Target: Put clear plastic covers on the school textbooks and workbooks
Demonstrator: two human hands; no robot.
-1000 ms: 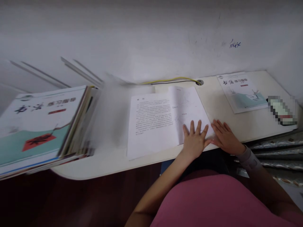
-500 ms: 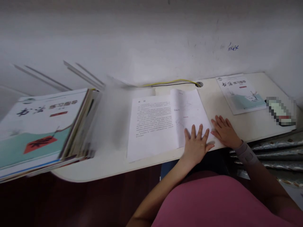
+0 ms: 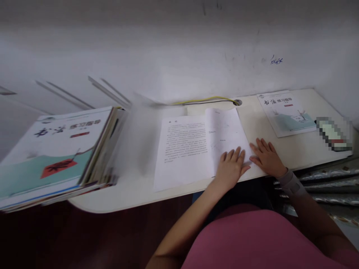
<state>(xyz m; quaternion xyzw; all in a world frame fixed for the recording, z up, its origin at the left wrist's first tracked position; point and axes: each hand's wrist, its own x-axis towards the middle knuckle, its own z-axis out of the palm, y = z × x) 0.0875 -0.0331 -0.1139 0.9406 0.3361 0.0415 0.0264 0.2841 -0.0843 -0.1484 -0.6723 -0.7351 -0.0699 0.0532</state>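
An open stapled booklet of white printed pages [image 3: 185, 149] lies on a pale desk [image 3: 131, 192]. My left hand [image 3: 231, 168] rests flat on the lower right corner of its right-hand page [image 3: 227, 132], fingers together and stretched out, holding nothing. My right hand [image 3: 265, 157] lies flat on the desk just right of that page, fingers extended and touching the page edge. A grey band wraps my right wrist [image 3: 291, 183].
A thick stack of books [image 3: 58, 157] with a teal-and-white cover sits at the desk's left end. A thin booklet with the same cover [image 3: 287, 112] lies at the back right, beside a pixelated object [image 3: 333, 134]. A yellow cable [image 3: 204, 100] runs along the wall.
My left hand's fingers have drawn together from a spread position. The view has shifted slightly. My right hand has barely moved.
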